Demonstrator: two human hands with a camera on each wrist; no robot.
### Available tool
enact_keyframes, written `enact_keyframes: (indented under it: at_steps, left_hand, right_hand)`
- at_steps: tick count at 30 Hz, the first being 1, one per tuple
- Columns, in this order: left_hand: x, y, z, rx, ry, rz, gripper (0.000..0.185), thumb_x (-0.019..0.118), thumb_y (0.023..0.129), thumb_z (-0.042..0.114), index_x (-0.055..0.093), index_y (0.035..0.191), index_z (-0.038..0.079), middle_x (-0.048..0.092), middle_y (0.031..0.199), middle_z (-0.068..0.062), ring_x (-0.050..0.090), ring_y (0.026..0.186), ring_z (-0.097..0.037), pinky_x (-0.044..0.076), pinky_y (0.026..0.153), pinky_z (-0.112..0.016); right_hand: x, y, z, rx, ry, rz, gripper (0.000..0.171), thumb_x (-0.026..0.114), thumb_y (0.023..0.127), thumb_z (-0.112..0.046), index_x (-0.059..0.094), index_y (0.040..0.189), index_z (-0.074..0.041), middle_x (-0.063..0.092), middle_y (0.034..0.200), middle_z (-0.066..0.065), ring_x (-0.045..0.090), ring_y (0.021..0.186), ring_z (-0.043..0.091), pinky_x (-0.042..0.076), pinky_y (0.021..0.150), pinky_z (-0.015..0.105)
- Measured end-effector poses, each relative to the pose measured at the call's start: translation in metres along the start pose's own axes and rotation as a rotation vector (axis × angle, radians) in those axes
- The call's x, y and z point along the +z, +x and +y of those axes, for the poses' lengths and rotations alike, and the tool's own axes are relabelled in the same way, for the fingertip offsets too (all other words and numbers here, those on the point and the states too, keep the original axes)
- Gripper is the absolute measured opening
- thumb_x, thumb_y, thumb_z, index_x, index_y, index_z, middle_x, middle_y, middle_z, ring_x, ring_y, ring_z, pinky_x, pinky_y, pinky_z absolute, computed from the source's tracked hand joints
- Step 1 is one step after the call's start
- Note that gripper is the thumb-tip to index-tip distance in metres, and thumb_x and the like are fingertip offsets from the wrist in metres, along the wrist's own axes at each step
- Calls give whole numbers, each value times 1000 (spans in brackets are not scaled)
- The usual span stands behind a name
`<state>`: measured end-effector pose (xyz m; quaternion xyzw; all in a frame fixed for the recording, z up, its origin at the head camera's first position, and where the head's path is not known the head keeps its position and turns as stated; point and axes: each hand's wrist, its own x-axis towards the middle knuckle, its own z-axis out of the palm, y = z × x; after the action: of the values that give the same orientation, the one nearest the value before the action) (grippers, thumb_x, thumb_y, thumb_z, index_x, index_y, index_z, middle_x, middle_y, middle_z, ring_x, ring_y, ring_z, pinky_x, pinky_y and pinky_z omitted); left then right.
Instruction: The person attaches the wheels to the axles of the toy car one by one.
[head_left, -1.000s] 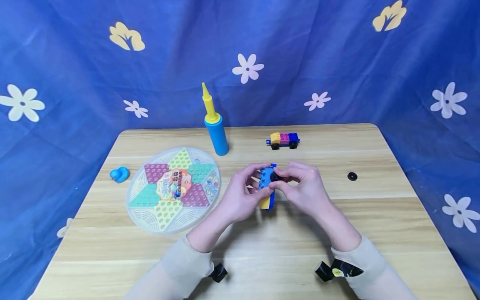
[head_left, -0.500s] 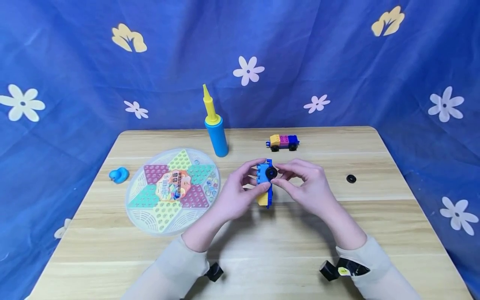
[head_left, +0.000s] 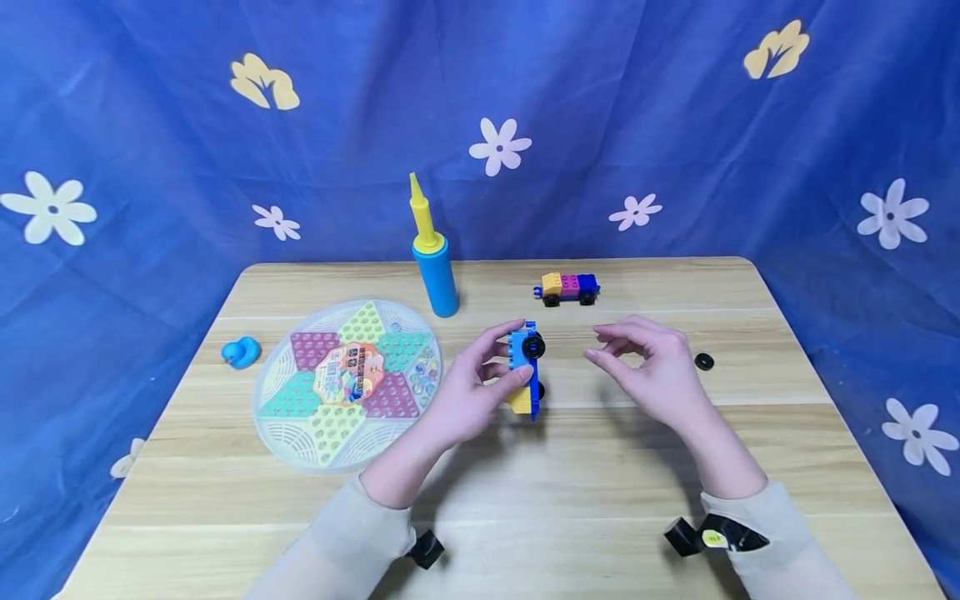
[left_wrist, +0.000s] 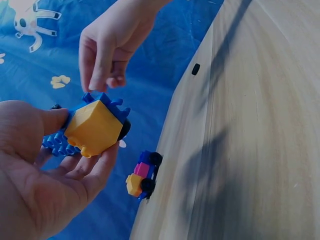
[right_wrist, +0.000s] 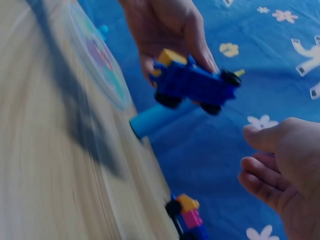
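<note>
— Holding a blue and yellow toy car above the middle of the table, left hand curled round it, long axis running near to far, wheels to the right.

— And the right hand?

— Just right of the car, apart from it, fingers loosely bent, gripping nothing. Nearer than the left to the loose black wheel lying further right.
</note>
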<state>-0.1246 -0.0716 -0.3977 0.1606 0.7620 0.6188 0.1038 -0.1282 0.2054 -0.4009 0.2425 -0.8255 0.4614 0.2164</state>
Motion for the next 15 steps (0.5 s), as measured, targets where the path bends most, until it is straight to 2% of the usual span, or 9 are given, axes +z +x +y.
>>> enact_keyframes:
  at_steps: [5,15]
  left_hand:
    - [0,-1,0,-43,-22,-9,58,72,103,16,51,157,26,65,127,-11,71,99,-25,60,80,-36]
    - [0,-1,1,-57,-1,-14,59,73,103,15,51,156,27,64,124,-12,70,99,-25,60,83,-37]
  right_hand:
    - [-14,-5,12,54,-31,27,31,90,82,5,81,110,-4,76,96,-1,72,79,14,58,77,19]
    - [-49,-16,37,191,-121,55,31,89,84,3,80,113,-2,75,94,10,69,80,4,55,78,12]
